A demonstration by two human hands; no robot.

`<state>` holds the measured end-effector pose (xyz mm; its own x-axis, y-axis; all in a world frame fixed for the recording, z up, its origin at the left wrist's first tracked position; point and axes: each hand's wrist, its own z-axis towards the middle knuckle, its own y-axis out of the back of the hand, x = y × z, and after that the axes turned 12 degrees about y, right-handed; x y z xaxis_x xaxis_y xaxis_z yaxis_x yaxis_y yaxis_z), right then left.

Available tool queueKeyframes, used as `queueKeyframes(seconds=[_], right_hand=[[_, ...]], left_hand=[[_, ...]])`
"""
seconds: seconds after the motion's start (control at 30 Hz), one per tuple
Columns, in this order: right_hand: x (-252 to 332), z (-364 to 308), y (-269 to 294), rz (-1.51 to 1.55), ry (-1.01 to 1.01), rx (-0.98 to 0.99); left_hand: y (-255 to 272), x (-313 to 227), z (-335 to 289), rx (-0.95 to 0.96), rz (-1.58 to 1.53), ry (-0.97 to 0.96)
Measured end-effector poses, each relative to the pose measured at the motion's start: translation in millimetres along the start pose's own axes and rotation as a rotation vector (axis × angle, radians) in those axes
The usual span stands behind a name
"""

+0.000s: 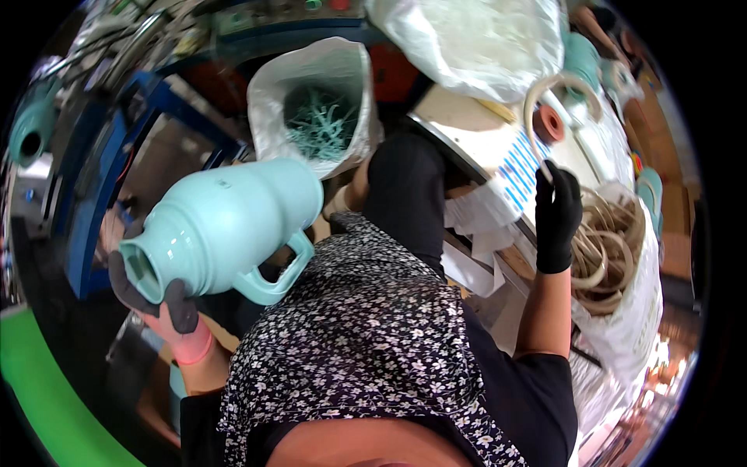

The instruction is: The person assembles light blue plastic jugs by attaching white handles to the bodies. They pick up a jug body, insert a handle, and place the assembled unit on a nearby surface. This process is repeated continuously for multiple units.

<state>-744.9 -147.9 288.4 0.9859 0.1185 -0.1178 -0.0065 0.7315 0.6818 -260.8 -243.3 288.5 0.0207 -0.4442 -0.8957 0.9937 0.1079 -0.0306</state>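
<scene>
My left hand (183, 319), in a pink glove with dark grey fingers, is closed around the neck of a mint-green plastic jug (233, 218). The jug lies tilted on its side, its open mouth toward the left and its looped handle underneath. My right hand (557, 222), in a black glove, pinches one end of a curved beige ring (532, 109) that arches up over the table. Beside that hand stands a white bag (642, 296) filled with several similar beige rings (603, 257).
A white sack (261, 101) with mint-green scraps (319, 128) stands in front of me. Behind the white table (467, 121) is a large bag of translucent pieces (482, 31). An orange-red tape roll (548, 123) sits on the table. A blue metal frame (89, 226) is at left.
</scene>
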Motion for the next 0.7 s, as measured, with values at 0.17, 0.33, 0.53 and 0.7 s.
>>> queueKeyframes(seconds=[0.17,0.33,0.53,0.7], right_hand=[[137,136,-47,1.449,-0.584,-0.379],[210,188,-84,2.33,-0.601,-0.163],[255,188,-89,1.974,-0.69,0.093],[253,161,-98,1.908,-0.378,0.119]], left_hand=[[8,-22,-21,0.192,0.182,-0.055],[13,-20,-19,0.241,0.16,-0.211],[7,-29,-18,0.25,0.244,-0.32],[-7,-37,-6,0.478,0.118,-0.331]])
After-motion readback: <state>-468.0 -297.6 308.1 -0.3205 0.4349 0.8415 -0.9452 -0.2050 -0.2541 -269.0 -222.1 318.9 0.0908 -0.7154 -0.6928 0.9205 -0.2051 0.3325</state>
